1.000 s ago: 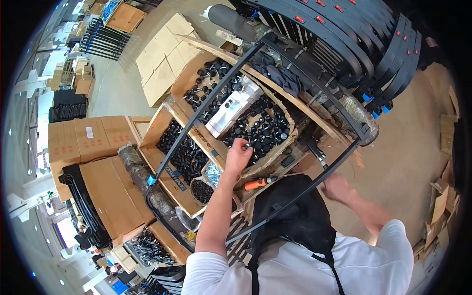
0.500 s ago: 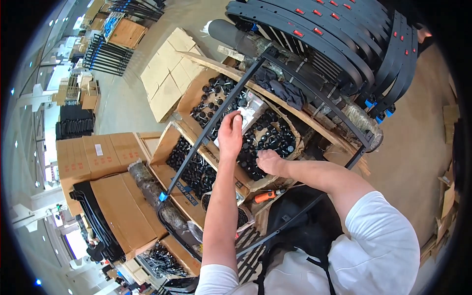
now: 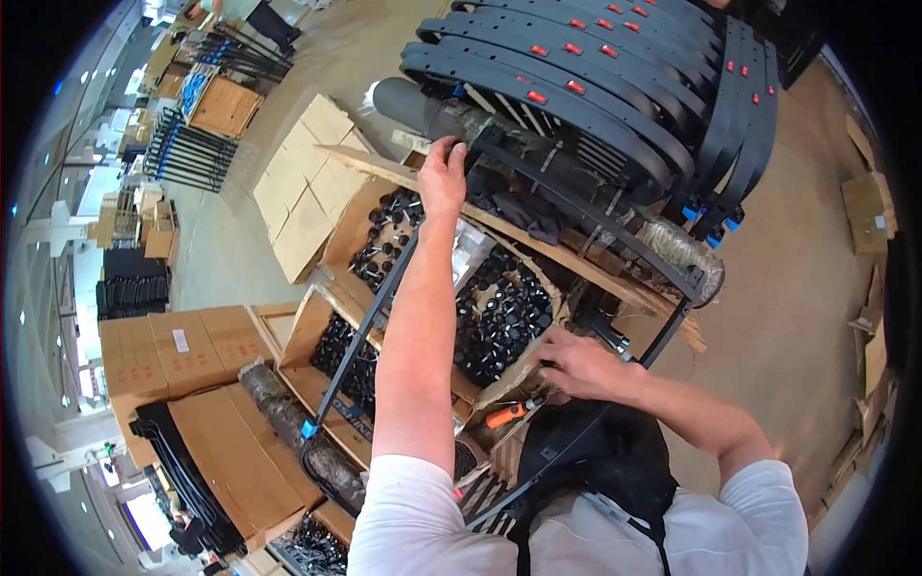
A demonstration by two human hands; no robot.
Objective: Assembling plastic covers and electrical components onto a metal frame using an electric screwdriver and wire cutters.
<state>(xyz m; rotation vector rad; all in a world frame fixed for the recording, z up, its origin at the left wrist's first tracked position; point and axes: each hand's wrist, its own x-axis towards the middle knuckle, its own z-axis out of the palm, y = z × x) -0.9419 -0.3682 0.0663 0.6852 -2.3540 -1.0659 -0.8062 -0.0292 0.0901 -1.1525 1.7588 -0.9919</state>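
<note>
A black metal tube frame (image 3: 357,353) lies tilted across the open cardboard boxes. My left hand (image 3: 443,182) is at its far corner, fingers curled in; whether they grip the tube or a small part cannot be made out. My right hand (image 3: 584,367) is over the near right edge of a box, its fingertips pinched together; anything between them is hidden. Below it lies an orange-handled tool (image 3: 509,414). The box under the frame holds many black round-headed screw feet (image 3: 499,312), with a clear plastic bag (image 3: 469,252) among them.
Curved black panels with red clips (image 3: 576,86) are stacked at the far right. A wrapped roll (image 3: 413,108) and a wooden plank (image 3: 595,274) lie beyond the boxes. Cartons (image 3: 182,346) stand left. Another person (image 3: 274,24) is at the far top left.
My left hand has moved from above the plastic bag out to the frame's far corner. My right hand has come out of the parts box, toward me and rightward.
</note>
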